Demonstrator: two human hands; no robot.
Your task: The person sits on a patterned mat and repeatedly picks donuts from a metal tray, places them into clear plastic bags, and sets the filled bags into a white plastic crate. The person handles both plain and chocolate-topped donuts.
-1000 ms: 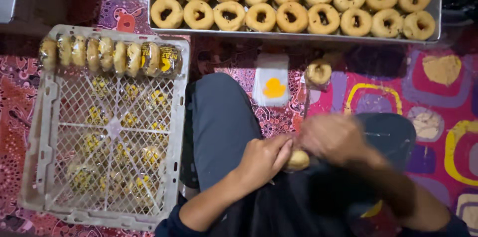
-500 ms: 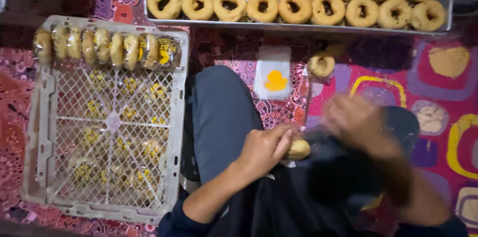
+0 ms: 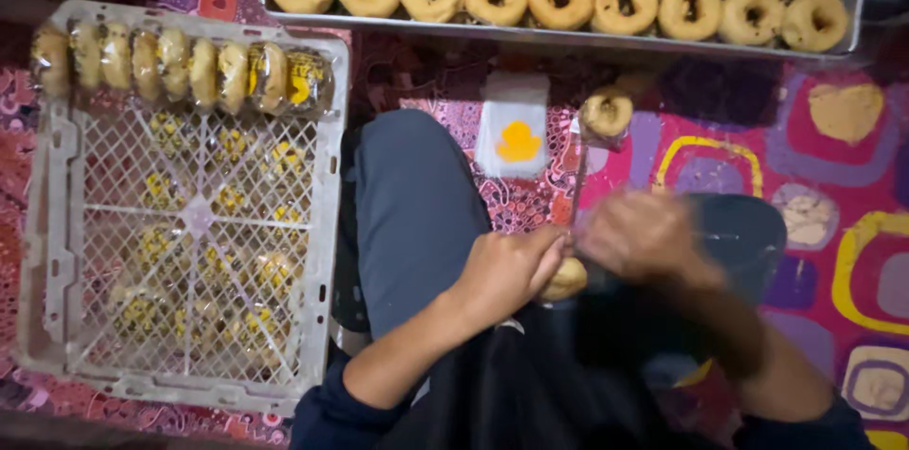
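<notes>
My left hand [image 3: 509, 270] grips a golden doughnut [image 3: 566, 280] in front of my lap, fingers closed around it. My right hand [image 3: 639, 240] is blurred right beside it, touching the same doughnut or its clear wrapping; what it holds is unclear. A small stack of clear bags with a yellow mark [image 3: 512, 125] lies just beyond my knee. One loose doughnut [image 3: 606, 114] sits to the right of the bags. A metal tray [image 3: 559, 32] of several ring doughnuts spans the top.
A pale plastic lattice crate [image 3: 331, 176] stands at the left, with a row of bagged doughnuts [image 3: 180, 67] along its far edge. A patterned red and purple mat [image 3: 852, 185] covers the floor. My bent knee [image 3: 412, 194] lies between crate and hands.
My right hand has moved a little up and to the right and is now blurred. The camera has tilted, so the tray sits higher in view. My left hand stays on the doughnut.
</notes>
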